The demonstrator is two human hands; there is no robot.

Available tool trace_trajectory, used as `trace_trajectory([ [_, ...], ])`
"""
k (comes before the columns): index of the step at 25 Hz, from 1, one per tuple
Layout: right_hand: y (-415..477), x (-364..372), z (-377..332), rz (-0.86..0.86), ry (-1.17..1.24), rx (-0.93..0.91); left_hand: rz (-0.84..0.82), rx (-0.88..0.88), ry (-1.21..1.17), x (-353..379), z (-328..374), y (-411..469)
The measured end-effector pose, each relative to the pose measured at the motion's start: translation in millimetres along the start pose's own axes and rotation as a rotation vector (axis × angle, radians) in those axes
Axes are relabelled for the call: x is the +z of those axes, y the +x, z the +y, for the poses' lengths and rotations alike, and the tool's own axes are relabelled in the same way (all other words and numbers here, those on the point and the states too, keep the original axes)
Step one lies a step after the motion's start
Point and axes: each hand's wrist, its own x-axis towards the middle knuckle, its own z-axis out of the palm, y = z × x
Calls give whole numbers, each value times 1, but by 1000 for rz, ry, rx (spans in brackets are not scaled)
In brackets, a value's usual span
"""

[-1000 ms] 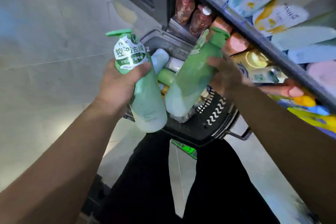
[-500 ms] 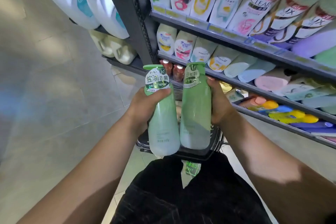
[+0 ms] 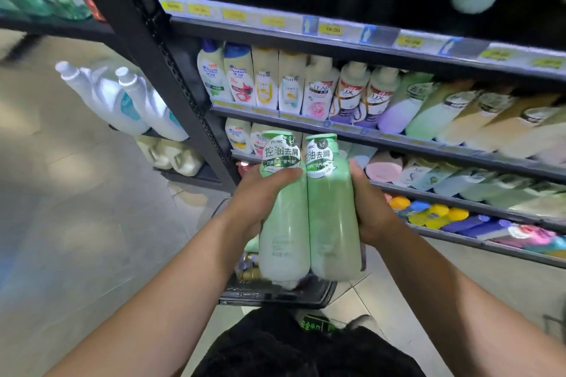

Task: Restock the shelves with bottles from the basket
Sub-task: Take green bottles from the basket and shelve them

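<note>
Head view, left to right: left hand (image 3: 260, 193) wrapped round one green bottle (image 3: 283, 223), touching its twin (image 3: 332, 223) wrapped in the right hand (image 3: 372, 214). Both upright, caps up, over the basket (image 3: 275, 297). Ahead and rightward, the shelves (image 3: 367, 131), nearer the right hand.

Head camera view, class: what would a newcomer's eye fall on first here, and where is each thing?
Two tall green bottles fill the centre, upright and side by side: the left bottle in the left hand, the right bottle in the right hand. Behind them, shelves packed with colourful bottles run across the right. A dark basket sits just below the hands.
</note>
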Motion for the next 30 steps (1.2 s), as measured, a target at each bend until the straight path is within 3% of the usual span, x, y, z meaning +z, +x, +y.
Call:
trace_trajectory([
  [5,-49,-61,-41,-13,-178,-216,-71,49,-28,83,17,-22],
  [9,-95,-111,-71,-41,-71,-308,-136,50,-41,154,31,-40],
  [14,-137,-161,-110,5,-71,-459,-168,188,25,231,53,-61],
  [19,-166,-195,-150,78,-194,-545,-206,228,32,280,74,-74],
  [30,-202,-241,-199,208,-129,-673,-403,270,31,358,108,-68],
])
